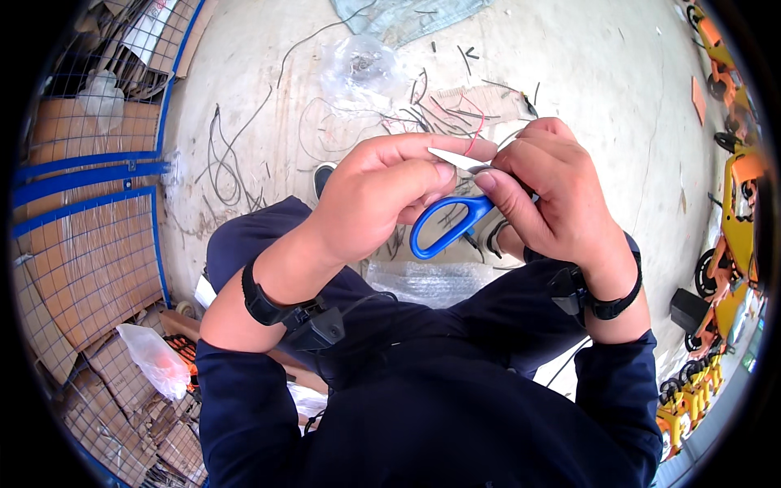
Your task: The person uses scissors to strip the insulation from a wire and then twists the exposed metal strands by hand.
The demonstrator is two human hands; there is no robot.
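Observation:
In front of my knees, my right hand [555, 191] is closed on a pair of scissors with a blue handle [417, 236]. Its thumb presses near the pivot, and the pale blade [454, 159] points left toward my other hand. My left hand [378, 191] is curled, thumb against the fingers, its index finger reaching along behind the blade to the right fingertips. Whatever lies in that pinch is hidden. A thin red wire [482, 122] loops up just behind the fingertips; which hand has its end I cannot tell.
Dark cable pieces [443, 118] and a clear plastic bag [362, 69] lie on the floor ahead, with a blue cloth [407, 18] beyond. Bubble wrap [427, 281] is between my legs. A blue mesh cage [89, 171] with cardboard stands left; yellow-orange wheeled machines [740, 203] line the right.

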